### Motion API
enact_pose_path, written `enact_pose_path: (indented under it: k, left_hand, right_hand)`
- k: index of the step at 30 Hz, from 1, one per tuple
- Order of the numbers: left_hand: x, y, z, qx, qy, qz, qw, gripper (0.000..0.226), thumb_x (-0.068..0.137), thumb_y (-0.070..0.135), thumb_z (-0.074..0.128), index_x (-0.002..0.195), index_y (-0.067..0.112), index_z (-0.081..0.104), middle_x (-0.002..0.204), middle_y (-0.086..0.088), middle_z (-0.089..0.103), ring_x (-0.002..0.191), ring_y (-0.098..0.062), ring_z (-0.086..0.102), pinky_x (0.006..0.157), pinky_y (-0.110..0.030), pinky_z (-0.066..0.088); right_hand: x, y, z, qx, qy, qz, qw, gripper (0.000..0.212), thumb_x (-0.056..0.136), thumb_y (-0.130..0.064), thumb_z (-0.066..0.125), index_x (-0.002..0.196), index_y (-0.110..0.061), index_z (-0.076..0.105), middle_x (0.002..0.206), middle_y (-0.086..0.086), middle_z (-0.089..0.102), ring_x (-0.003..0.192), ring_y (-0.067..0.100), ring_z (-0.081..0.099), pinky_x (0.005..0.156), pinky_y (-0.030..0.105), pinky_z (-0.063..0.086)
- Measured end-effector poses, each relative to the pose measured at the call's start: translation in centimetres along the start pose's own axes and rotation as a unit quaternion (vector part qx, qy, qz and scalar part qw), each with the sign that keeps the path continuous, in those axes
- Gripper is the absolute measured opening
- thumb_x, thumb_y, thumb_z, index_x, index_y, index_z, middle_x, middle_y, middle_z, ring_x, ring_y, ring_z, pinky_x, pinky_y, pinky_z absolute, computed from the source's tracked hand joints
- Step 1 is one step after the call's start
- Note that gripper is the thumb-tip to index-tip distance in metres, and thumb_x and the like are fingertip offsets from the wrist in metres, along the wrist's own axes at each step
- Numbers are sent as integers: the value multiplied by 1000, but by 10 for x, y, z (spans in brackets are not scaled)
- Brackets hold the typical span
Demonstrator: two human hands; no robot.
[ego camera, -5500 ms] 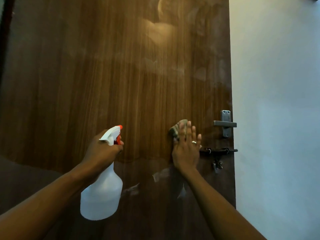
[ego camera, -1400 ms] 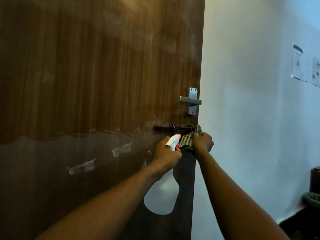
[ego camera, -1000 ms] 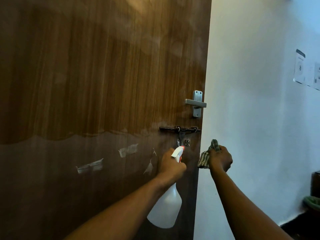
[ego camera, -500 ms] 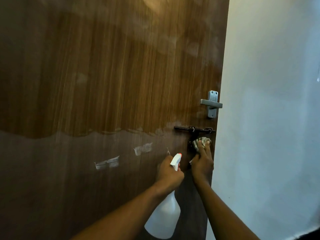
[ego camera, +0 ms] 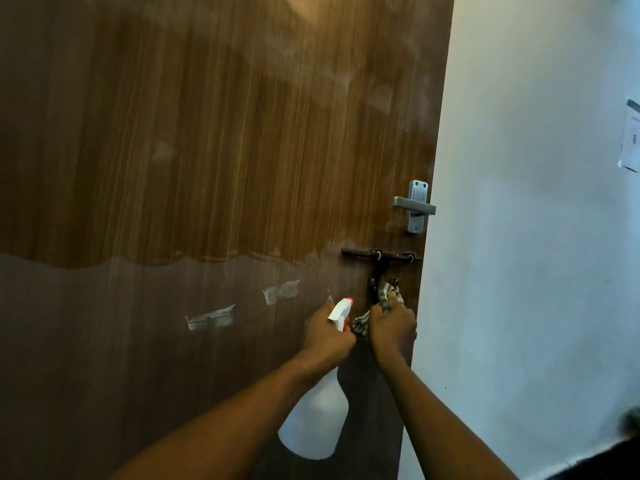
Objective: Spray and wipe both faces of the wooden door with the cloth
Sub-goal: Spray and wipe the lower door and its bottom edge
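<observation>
Wooden door [ego camera: 207, 168], one. Below its bolt [ego camera: 360, 252] I see right hand [ego camera: 393, 329] curled round one cloth [ego camera: 386, 296], left hand [ego camera: 325, 336] gripping one spray bottle [ego camera: 317, 420]; door's free edge just right of bolt, wall [ego camera: 519, 237] beyond.

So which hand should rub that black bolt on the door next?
Probably the right hand: it grips the striped cloth just under the black sliding bolt. The left hand holds the white spray bottle.

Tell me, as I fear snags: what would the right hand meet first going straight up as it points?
Likely the black bolt: the right hand holds the cloth against the door just beneath it.
</observation>
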State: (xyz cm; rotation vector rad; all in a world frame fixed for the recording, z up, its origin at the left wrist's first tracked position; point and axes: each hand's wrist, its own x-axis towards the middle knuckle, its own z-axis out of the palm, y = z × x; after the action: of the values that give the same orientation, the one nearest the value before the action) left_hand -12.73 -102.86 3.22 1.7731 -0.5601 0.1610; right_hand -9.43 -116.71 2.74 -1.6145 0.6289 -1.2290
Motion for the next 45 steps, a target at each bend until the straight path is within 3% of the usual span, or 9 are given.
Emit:
enact_pose_path:
  k: [4,6,9,19,27,31,35,39,45]
  left_hand:
    - [3,-1,-11,-6,-4,15,1000,61,86,3,61,141,16,38,136,-8,50,120,-25,52,93,-29,49]
    - [4,0,-14,-1,-1,20,1000,61,86,4,62,141,17,39,136,-6,49,120,-24,52,92,-29,49]
    - [7,0,-17,1,3,30,1000,58,85,3,63,137,17,42,134,-6,51,120,-24,51,94,-31,49]
    - [-1,2,-18,-11,-2,25,1000,59,85,2,62,138,14,40,134,-10,51,121,-26,50,98,-36,49]
    - [-4,2,-16,-15,-6,19,1000,58,87,7,62,139,17,39,138,-6,48,123,-25,49,97,-33,47]
    - [-6,3,-15,-14,0,12,1000,61,84,-1,61,139,14,41,138,-8,49,125,-27,49,91,-28,47]
    - [-7,-2,-19,-23,4,11,1000,56,84,-2,61,135,15,45,132,-8,54,112,-21,54,82,-22,47]
    - [-6,-3,-29,-40,25,3,999,54,84,2,61,134,16,44,128,-7,55,106,-19,55,85,-29,54]
    - [-4,-3,-51,-31,37,-11,999,60,86,4,61,141,16,38,139,-7,48,124,-25,49,96,-33,48]
  right_hand:
    - [22,1,-23,48,122,118,984,42,102,-37,47,114,1,61,104,16,64,90,31,62,76,35,52]
    - [21,-2,-25,55,177,53,981,35,100,-36,52,116,-5,56,104,12,61,89,30,61,75,35,49]
    - [21,-15,-16,-46,57,-146,987,29,99,-26,57,125,-12,54,111,8,60,85,17,58,65,21,43]
    - [8,3,-10,-200,-55,-104,973,30,99,-30,53,124,-13,55,113,7,55,86,21,55,74,29,45]
    - [15,-14,-59,17,232,-111,966,40,102,-27,48,139,-12,49,129,16,52,109,37,59,89,45,51]
    - [-21,11,-36,-78,119,-222,965,38,93,-19,64,129,-8,57,115,14,60,94,34,65,76,43,59]
    - [-51,14,-10,73,17,-102,992,19,99,-24,57,110,-9,58,95,1,63,89,22,65,65,8,49]
    - [-58,-8,30,135,-71,-52,987,40,99,-51,46,122,-18,54,107,1,67,95,18,66,70,22,49]
    - [-43,-21,46,150,-35,-95,983,66,90,-73,39,138,-27,41,127,1,54,110,20,57,79,30,50]
